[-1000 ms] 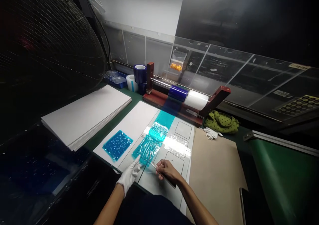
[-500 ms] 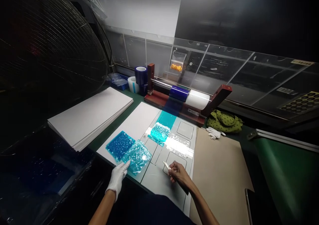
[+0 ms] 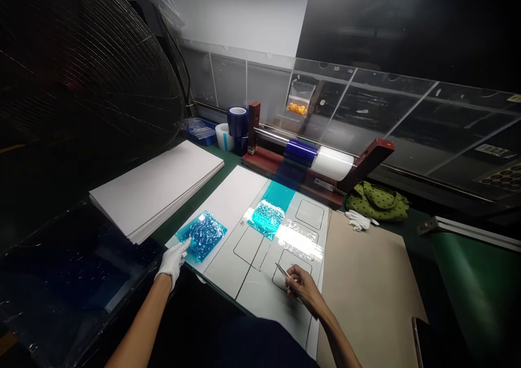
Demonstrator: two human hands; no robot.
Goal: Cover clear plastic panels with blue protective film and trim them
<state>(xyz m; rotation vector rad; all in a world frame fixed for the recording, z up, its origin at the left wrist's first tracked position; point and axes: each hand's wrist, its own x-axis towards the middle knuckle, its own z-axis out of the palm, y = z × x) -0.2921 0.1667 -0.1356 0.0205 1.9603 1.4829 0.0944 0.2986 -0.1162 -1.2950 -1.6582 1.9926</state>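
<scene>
My left hand (image 3: 174, 262), in a white glove, touches the lower left edge of the blue film pieces (image 3: 202, 235) on the white sheet; its fingers are partly spread. My bare right hand (image 3: 300, 285) grips a thin pointed metal tool (image 3: 281, 271) above the grey board (image 3: 262, 297) with black outlines. A teal film strip (image 3: 280, 197) runs from the blue roll (image 3: 300, 152) onto the board, its near part wrinkled. Beside it lies a clear, shiny wrinkled film (image 3: 299, 240).
Stacked white sheets (image 3: 158, 189) lie left and a brown board (image 3: 366, 281) right. Behind stand a red roll holder (image 3: 366, 164), a white roll (image 3: 334, 163) and tape rolls (image 3: 237, 122). A white glove (image 3: 360, 220) and green cloth (image 3: 376, 201) sit at the right.
My left hand has moved left with the lighter blue film, which now lies over the darker piece. My right hand still holds the tool. The view has shifted slightly.
</scene>
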